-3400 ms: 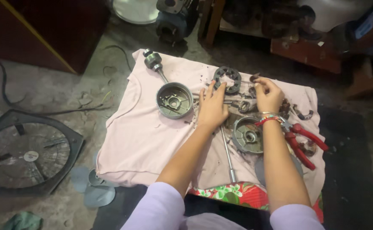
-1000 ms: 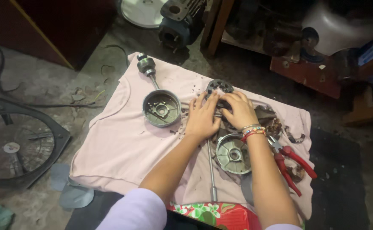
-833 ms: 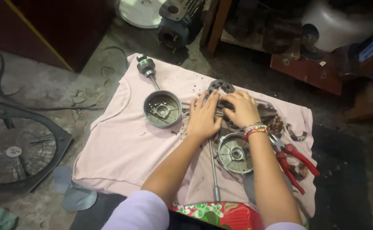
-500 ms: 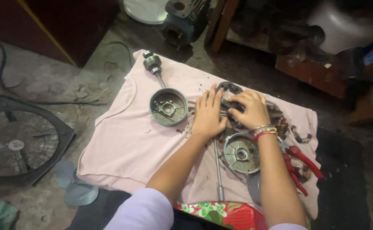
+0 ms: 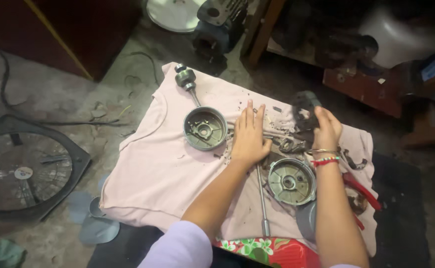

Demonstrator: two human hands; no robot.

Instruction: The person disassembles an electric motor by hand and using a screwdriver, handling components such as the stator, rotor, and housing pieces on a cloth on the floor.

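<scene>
My left hand [image 5: 249, 135] lies flat, fingers together, on the pink cloth [image 5: 153, 168] beside a round grey motor end cover [image 5: 205, 128]. My right hand [image 5: 325, 129] is raised a little above the cloth and grips a dark round motor part [image 5: 303, 110]. A second grey round cover [image 5: 291, 181] rests below my right wrist. Small metal pieces [image 5: 289, 145] lie between the two hands. A rotor with a shaft [image 5: 186, 81] sits at the cloth's far edge.
A long metal rod tool [image 5: 262, 201] lies along the cloth. Red-handled pliers [image 5: 360, 186] rest at the right. A black fan grille [image 5: 21, 168] lies on the floor at left. A grey motor [image 5: 217, 22] and dark shelves stand beyond the cloth.
My right hand has lifted the dark round part off the cloth and moved it up and to the right. My left hand stays flat on the cloth.
</scene>
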